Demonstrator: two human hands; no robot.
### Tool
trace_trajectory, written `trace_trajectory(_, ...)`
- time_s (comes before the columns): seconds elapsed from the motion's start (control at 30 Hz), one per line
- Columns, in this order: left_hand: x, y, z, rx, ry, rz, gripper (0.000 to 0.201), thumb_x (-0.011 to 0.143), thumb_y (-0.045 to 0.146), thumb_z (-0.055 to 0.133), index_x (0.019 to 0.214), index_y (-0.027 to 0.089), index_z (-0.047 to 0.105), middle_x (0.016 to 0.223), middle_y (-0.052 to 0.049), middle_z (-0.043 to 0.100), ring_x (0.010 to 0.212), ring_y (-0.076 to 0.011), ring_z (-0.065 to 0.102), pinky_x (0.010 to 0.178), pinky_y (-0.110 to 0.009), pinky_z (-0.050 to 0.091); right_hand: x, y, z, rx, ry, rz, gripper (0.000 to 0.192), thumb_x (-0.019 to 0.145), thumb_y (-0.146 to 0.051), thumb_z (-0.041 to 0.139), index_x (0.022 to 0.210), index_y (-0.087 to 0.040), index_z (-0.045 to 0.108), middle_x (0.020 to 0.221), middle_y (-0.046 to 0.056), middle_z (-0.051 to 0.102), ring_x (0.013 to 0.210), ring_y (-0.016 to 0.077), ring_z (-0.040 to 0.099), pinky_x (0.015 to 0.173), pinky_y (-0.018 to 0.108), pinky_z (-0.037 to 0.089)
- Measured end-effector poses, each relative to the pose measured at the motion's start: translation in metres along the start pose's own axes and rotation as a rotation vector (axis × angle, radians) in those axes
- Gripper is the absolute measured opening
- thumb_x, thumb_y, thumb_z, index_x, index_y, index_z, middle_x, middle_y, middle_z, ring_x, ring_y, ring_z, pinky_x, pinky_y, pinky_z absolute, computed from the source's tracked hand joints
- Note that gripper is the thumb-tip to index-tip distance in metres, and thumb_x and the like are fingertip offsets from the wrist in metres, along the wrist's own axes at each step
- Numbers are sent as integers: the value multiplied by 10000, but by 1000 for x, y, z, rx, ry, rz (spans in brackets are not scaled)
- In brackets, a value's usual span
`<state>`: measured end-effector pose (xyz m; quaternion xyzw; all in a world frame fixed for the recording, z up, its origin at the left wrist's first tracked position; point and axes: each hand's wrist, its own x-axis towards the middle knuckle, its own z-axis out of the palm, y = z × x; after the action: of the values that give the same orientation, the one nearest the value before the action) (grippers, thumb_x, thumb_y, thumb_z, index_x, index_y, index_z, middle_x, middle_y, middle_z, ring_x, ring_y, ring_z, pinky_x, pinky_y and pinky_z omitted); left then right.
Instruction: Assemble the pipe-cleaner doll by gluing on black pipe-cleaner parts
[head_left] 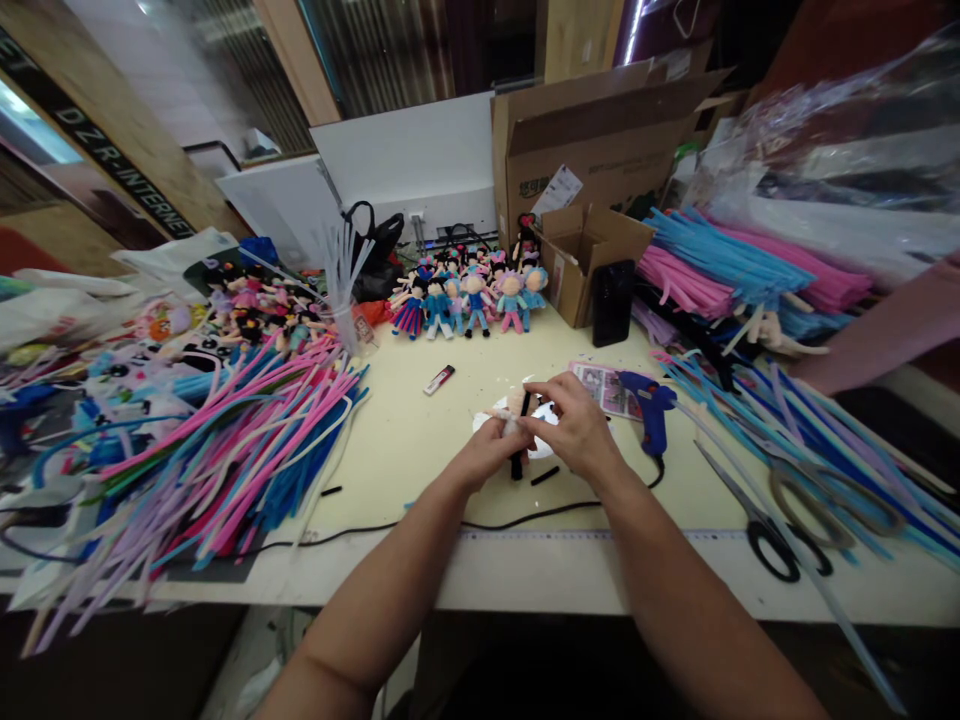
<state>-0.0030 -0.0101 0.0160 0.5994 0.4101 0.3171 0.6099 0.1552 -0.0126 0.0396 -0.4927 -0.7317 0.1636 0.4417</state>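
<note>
- Pale yellow bench spread across the view, crowded at both sides, with a ruler strip along its near edge.
- Large open cardboard box standing at the far edge; a smaller open box in front of it, just beside an upright black phone-like slab.
- Heap of pink, blue and lilac pipe cleaners fanned over the left part of the bench; bundled pink and blue ones stacked at far right, more blue ones laid flat beneath.
- Row of small finished dolls standing at the far centre.
- Black-handled scissors lying near right, blades pointing away.
- Blue glue gun resting just right of the hands, its black cord trailing along the near edge.
- Left hand and right hand brought together at bench centre, both pinching a small part-made doll, beige with a black strip hanging down; held just above a white scrap.
- Short black offcut lying just below the hands.
- Small black-and-red lighter-like item lying apart, left of the hands.
</note>
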Motion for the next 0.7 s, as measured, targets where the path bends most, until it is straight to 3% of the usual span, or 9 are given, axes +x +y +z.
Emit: trace_trajectory(0.7, -2, 4, 2, -1, 11, -9, 272, 766, 389, 594, 678, 132, 595, 592, -18, 554, 617, -136, 513, 631, -261, 393, 0, -4, 0, 11, -2, 20, 283, 742, -223, 647, 1025, -220, 641, 921, 59, 542, 858, 219, 549, 753, 360, 455)
